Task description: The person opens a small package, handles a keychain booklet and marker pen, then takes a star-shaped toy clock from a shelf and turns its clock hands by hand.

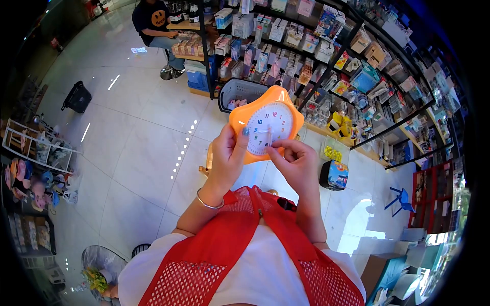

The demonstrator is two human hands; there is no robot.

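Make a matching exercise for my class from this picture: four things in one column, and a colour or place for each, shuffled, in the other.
Column one
1. Clock
2. Vest
3. Bracelet
4. Right hand

Column two
A. Silver
B. By the 6 on the dial
C. Orange-framed
D. Red

Right pairs: 1-C, 2-D, 3-A, 4-B
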